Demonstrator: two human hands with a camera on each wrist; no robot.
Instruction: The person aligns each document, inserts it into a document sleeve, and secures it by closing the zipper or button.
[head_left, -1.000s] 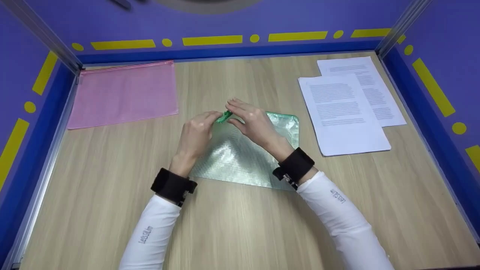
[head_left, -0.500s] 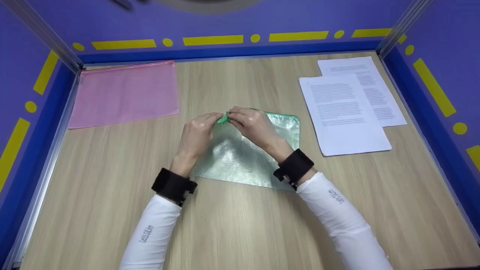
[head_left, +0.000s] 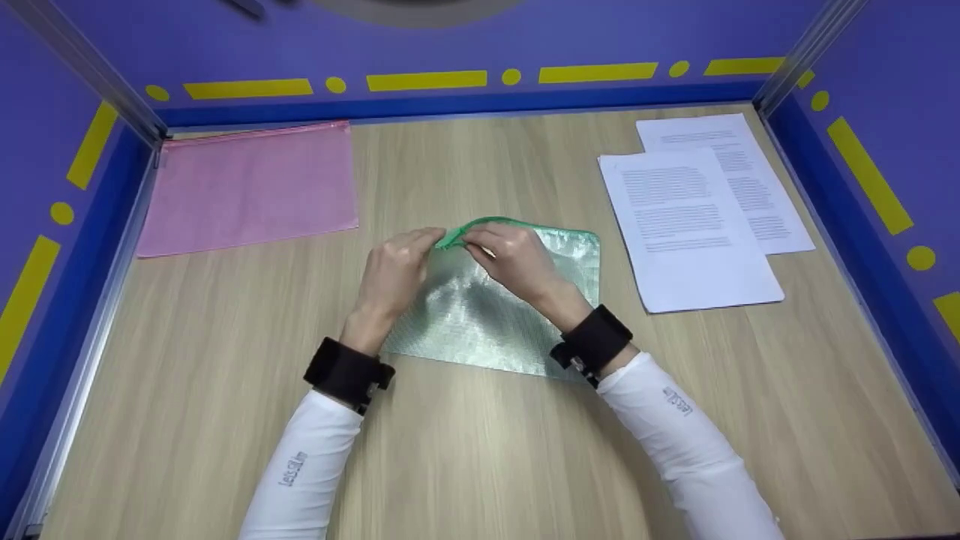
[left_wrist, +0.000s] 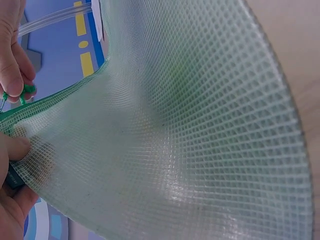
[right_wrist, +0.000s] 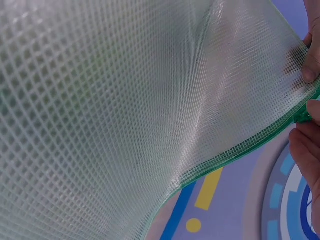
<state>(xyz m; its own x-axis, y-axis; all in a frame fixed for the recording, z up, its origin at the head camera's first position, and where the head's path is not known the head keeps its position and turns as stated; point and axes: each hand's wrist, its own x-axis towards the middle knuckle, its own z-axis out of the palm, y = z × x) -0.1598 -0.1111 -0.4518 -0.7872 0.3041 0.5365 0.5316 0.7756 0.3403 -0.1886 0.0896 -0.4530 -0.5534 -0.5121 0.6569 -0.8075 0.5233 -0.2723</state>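
A green mesh zipper pouch [head_left: 480, 322] lies at the middle of the table, its zipper edge lifted on the far side. My left hand [head_left: 394, 274] grips the pouch's left corner, with the thumb on the mesh in the left wrist view. Close beside it, my right hand [head_left: 517, 262] pinches the green zipper pull [right_wrist: 302, 116] between thumb and fingers. From there the green zipper [head_left: 555, 225] curves off to the right corner. In both wrist views the mesh bulges up and fills most of the frame.
A pink zipper pouch [head_left: 251, 191] lies flat at the back left. At the right, a stack of printed sheets [head_left: 690, 232] partly covers another printed sheet [head_left: 757, 195]. Purple panels with yellow marks [head_left: 426, 80] wall the wooden table [head_left: 465, 465] at the back and sides.
My right hand has come down, closed its fingers on the zipper pull and shifted slightly right. More of the green zipper edge shows now. My left hand keeps its hold on the corner.
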